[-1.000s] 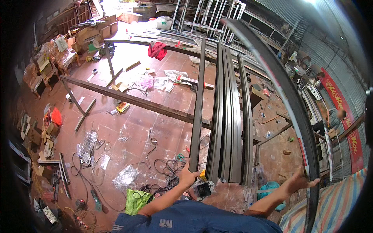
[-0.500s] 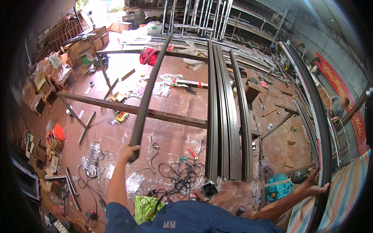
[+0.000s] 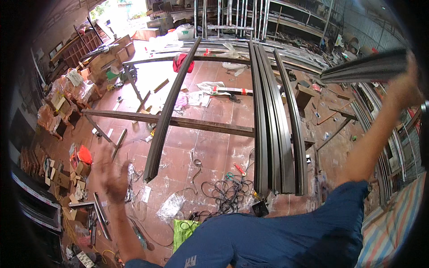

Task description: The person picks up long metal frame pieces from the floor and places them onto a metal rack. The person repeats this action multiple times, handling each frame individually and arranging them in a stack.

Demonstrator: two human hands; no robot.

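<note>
My left hand point(image 3: 111, 176), blurred and with fingers apart, hangs over the floor on the left with nothing in it. A long dark metal profile point(image 3: 173, 100) lies just to its right across a crossbar. On the far right, my raised right hand point(image 3: 404, 87) grips another long dark profile point(image 3: 366, 67) near its closer end; its fingers are partly smeared by motion. A group of several dark profiles point(image 3: 269, 129) lies side by side in the middle, with a separate one point(image 3: 290, 125) to their right.
A brown crossbar point(image 3: 210, 126) supports the profiles. Tangled black cable point(image 3: 225, 194) and a lime green bag point(image 3: 182, 232) lie on the tiled floor by my body. Wrapped chairs point(image 3: 82, 89) stand at the left, a striped sheet point(image 3: 397, 223) at the lower right.
My left hand has let go of the left profile and moved left. My right hand has lifted the right profile, which has swung from upright in view to nearly crosswise.
</note>
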